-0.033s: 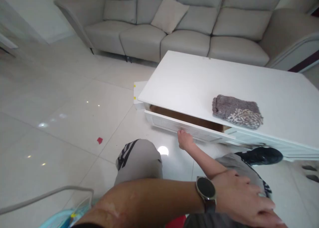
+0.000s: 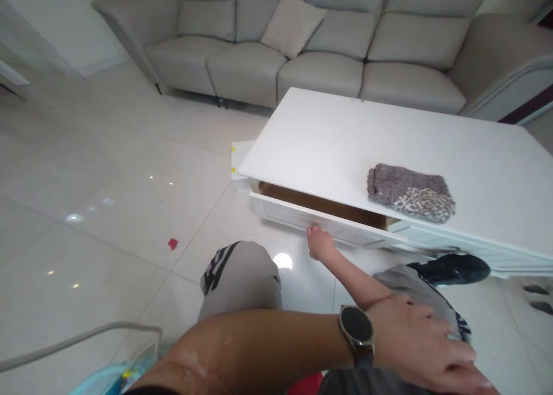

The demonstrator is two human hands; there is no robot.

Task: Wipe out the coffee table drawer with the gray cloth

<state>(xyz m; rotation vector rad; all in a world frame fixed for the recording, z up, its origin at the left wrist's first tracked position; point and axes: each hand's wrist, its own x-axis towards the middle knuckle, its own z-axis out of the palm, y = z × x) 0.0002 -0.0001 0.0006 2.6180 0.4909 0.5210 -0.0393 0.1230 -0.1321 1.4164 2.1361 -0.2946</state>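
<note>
Pale glossy tiled floor [image 2: 129, 164], with one grey four-seat sofa [image 2: 246, 67] at the back and one beige cushion [image 2: 294, 25] leaning on it. From my remote station I count one white surface [image 2: 337, 130], one folded cloth [image 2: 401, 190] near its front edge, one red scrap [image 2: 173, 244] on the floor, one black shoe [image 2: 458, 269], two hands, and one watch [image 2: 356, 325] on the left wrist. One drawer [image 2: 285, 215] stands partly pulled out from the left part of the surface's near side. Its front is white with a moulded panel; its interior shows brown. My right hand [image 2: 319, 243] is clenched at the middle of this front, curled fingers grasping the drawer, fingertips hidden. My left hand [image 2: 421, 340] lies across the right forearm; whether it grips, I cannot tell. The cloth is grey-brown, with a pale patterned patch.
</note>
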